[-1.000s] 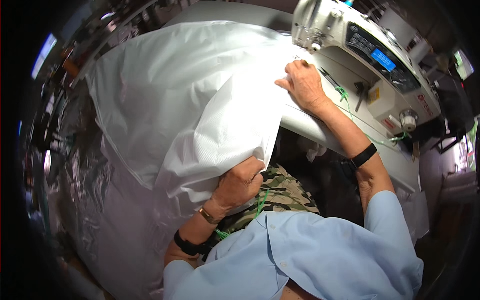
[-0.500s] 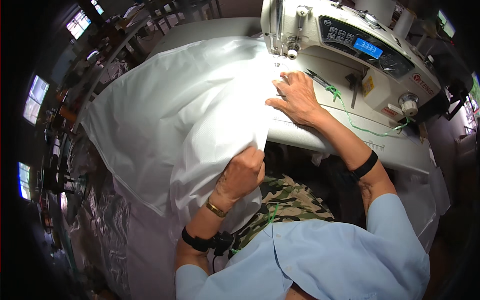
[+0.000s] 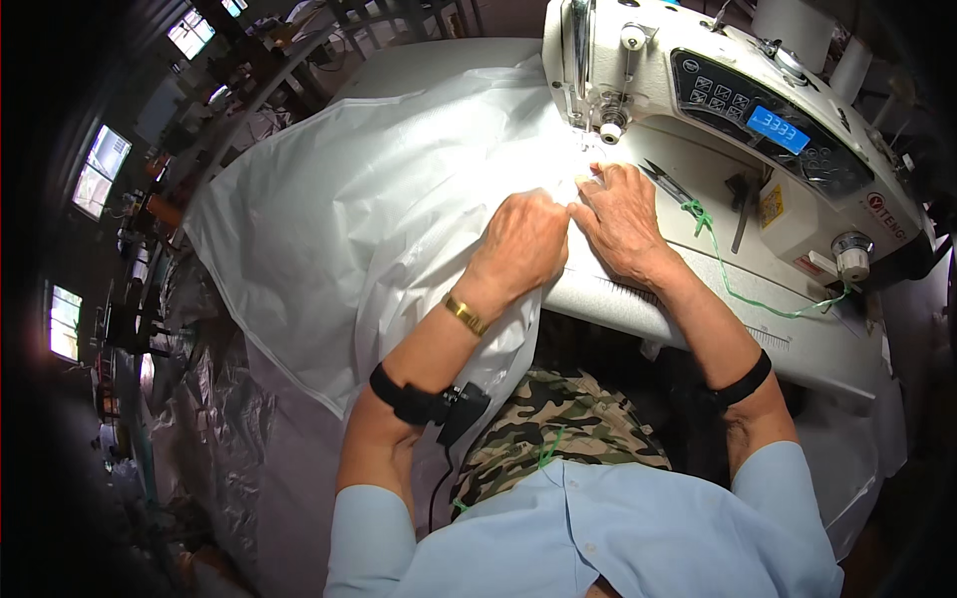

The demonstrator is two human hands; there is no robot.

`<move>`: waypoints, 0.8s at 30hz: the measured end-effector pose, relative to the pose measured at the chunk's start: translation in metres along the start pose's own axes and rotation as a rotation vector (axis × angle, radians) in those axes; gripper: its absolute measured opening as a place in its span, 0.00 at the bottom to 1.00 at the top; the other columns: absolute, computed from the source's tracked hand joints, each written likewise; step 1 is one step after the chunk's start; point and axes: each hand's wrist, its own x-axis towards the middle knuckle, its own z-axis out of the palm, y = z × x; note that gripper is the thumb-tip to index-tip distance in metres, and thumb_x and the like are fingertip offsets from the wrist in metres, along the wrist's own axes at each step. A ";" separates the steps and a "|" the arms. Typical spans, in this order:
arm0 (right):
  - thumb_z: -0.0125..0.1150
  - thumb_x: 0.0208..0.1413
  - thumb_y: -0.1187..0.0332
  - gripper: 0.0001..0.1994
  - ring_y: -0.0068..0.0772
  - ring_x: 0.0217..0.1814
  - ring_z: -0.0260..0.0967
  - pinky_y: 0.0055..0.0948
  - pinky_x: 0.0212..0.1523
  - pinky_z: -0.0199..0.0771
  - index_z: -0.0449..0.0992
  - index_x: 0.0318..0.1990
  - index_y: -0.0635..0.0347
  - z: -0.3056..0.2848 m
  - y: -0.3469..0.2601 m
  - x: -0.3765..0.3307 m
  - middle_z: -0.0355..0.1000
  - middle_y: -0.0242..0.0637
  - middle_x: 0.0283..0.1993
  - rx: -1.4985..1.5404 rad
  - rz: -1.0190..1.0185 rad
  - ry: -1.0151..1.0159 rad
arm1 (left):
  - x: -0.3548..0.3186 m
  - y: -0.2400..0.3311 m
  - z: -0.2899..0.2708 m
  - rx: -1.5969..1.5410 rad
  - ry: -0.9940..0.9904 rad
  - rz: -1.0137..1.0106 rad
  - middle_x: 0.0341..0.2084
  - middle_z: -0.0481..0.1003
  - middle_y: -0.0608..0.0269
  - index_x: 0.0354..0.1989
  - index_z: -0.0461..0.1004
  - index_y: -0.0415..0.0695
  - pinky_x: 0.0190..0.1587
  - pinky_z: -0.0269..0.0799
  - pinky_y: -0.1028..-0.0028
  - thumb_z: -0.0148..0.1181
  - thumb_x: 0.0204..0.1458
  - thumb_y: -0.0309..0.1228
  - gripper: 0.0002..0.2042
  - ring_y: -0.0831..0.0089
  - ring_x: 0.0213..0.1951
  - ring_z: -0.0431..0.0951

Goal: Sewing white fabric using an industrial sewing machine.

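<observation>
A large white sheet of thin, glossy fabric [image 3: 309, 199] spreads over the left of the sewing table and hangs down towards my lap. My left hand [image 3: 520, 244] is closed in a fist on its right edge. Right beside it, my right hand [image 3: 620, 221] pinches the same edge with thumb and bent fingers, just in front of the needle area; its fingertips are partly lost in glare. The white sewing machine [image 3: 653, 75] stands beyond, with its presser foot [image 3: 588, 142] close to my right fingertips.
Dark thread snips [image 3: 670, 183] tied to a green cord [image 3: 728, 284] lie on the machine bed right of my hand. A lit blue display [image 3: 778, 130] is on the machine head. Thread cones [image 3: 850, 68] stand behind. A cluttered bench is at the far left.
My left hand has moved up and right along the sheet's edge to meet my right hand. The sheet is bunched nearer the needle. The whole view has shifted slightly.
</observation>
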 end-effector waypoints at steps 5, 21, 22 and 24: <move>0.52 0.59 0.62 0.17 0.49 0.63 0.57 0.47 0.64 0.52 0.77 0.49 0.64 0.006 0.004 0.008 0.66 0.54 0.57 -0.011 0.010 0.059 | 0.031 -0.021 0.016 0.052 -0.007 -0.079 0.18 0.73 0.45 0.19 0.74 0.34 0.35 0.73 0.58 0.58 0.41 0.27 0.08 0.51 0.26 0.76; 0.51 0.58 0.64 0.17 0.45 0.53 0.66 0.41 0.57 0.61 0.73 0.49 0.65 0.009 0.004 0.000 0.72 0.48 0.47 -0.075 -0.028 0.181 | -0.137 -0.058 -0.032 -0.496 0.197 -0.415 0.55 0.73 0.50 0.59 0.70 0.37 0.61 0.66 0.67 0.48 0.65 0.38 0.20 0.59 0.59 0.71; 0.53 0.57 0.66 0.15 0.44 0.51 0.68 0.41 0.54 0.63 0.73 0.48 0.65 0.005 0.001 -0.004 0.72 0.47 0.44 -0.009 -0.063 0.260 | -0.135 -0.062 -0.035 -0.618 0.185 -0.451 0.54 0.74 0.50 0.58 0.71 0.39 0.61 0.67 0.67 0.47 0.65 0.39 0.20 0.60 0.58 0.72; 0.57 0.54 0.70 0.10 0.43 0.39 0.72 0.39 0.42 0.70 0.74 0.42 0.62 -0.007 -0.017 -0.020 0.73 0.43 0.34 0.010 -0.174 0.369 | -0.139 -0.067 -0.035 -0.601 0.180 -0.442 0.54 0.75 0.54 0.58 0.72 0.39 0.60 0.66 0.69 0.47 0.65 0.40 0.20 0.63 0.59 0.72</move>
